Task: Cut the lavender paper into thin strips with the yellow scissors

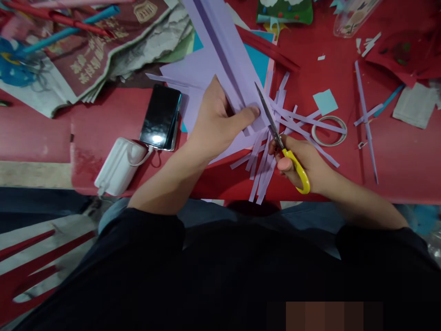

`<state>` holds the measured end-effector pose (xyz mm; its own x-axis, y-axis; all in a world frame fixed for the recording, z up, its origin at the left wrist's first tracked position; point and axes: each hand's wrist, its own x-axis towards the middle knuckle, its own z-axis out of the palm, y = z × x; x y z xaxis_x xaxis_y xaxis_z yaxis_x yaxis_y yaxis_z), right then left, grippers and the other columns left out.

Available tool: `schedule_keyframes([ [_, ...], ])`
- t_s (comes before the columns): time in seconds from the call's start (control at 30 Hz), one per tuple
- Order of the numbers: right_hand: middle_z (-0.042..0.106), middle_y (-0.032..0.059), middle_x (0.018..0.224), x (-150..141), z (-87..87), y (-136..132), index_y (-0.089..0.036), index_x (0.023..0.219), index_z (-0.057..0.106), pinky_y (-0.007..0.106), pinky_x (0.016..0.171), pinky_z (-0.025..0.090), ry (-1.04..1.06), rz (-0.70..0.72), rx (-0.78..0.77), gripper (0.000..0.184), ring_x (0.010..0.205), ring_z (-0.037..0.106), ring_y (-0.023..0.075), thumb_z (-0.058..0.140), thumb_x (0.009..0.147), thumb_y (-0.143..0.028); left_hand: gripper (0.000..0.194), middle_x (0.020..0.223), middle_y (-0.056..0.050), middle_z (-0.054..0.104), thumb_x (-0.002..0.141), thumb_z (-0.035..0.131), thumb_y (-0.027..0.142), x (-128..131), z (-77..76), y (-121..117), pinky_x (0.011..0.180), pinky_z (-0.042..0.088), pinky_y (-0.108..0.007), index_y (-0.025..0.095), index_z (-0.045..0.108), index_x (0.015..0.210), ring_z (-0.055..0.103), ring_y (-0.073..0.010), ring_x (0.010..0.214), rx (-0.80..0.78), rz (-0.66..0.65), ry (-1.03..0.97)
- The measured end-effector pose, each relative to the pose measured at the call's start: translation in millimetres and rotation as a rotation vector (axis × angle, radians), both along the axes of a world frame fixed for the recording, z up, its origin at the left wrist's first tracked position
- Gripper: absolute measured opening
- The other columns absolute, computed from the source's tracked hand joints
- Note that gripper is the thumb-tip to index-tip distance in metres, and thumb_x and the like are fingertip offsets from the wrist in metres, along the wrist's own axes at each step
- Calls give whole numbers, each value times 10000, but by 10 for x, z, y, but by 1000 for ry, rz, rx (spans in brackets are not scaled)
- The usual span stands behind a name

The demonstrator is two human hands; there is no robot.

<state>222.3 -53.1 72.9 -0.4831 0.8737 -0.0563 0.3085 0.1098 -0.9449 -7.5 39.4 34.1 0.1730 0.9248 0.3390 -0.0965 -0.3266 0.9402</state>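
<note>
My left hand (220, 119) is closed on a folded sheet of purple paper (229, 55), its thumb pressed on the lower end. In my right hand (299, 161) is a pair of scissors (295, 171) with yellow handles. The blades point up and left along the right edge of the purple paper; whether they are parted I cannot tell. Several cut purple strips (263, 179) lie in a loose pile below and right of the blades. More purple paper (186, 69) lies flat under my left hand, over a blue sheet (260, 59).
On the red table, a phone (161, 115) and a white power bank (120, 166) lie left, joined by a cable. Newspapers (99, 59) are at upper left. A roll of tape (330, 131), a light blue paper square (325, 102) and a grey cloth-like piece (415, 105) lie right.
</note>
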Motion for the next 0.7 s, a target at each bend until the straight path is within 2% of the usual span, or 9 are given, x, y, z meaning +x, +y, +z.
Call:
schedule_keyframes([
  [0.07, 558, -17, 725, 0, -12, 0, -243, 1008, 574, 339, 569, 393, 6, -2, -3, 702, 617, 489, 161, 480, 938, -935, 521, 894, -8, 681, 783, 908, 649, -5, -17, 16, 689, 594, -397, 296, 675, 1087, 687, -214, 799, 27, -8, -8],
  [0.23, 570, -15, 726, -5, -45, 7, -238, 996, 575, 326, 550, 405, 45, -8, -49, 669, 616, 519, 164, 570, 925, -904, 493, 912, -18, 690, 779, 916, 630, -2, -27, 40, 762, 600, -436, 313, 691, 1082, 692, -257, 915, 22, -15, 11],
  [0.33, 557, -27, 704, -17, -47, 5, -230, 1000, 587, 319, 560, 425, 80, -25, -80, 658, 621, 544, 165, 607, 923, -883, 504, 897, -9, 677, 757, 918, 665, 6, -45, 53, 747, 577, -422, 332, 700, 1067, 656, -234, 874, 40, -16, -45],
  [0.47, 588, -15, 748, -14, -33, 0, -225, 990, 595, 313, 571, 428, 66, -24, -38, 614, 634, 540, 155, 658, 936, -833, 462, 918, -12, 675, 785, 920, 636, 6, -53, 60, 699, 544, -397, 323, 706, 1049, 629, -202, 817, 4, -38, -55],
  [0.6, 635, 6, 789, 26, -56, 14, -236, 1081, 602, 331, 582, 457, 64, 58, -109, 635, 663, 580, 184, 575, 962, -859, 598, 899, 0, 709, 762, 903, 703, 16, -64, 70, 679, 570, -407, 356, 660, 1183, 661, -218, 818, -16, -39, -53],
  [0.7, 692, 30, 847, 45, -93, 41, -238, 1162, 590, 352, 646, 517, 54, 139, -135, 718, 761, 658, 228, 649, 882, -896, 616, 936, -4, 733, 784, 897, 671, 23, -76, 77, 731, 617, -437, 361, 633, 1246, 692, -233, 866, -29, -67, -4],
])
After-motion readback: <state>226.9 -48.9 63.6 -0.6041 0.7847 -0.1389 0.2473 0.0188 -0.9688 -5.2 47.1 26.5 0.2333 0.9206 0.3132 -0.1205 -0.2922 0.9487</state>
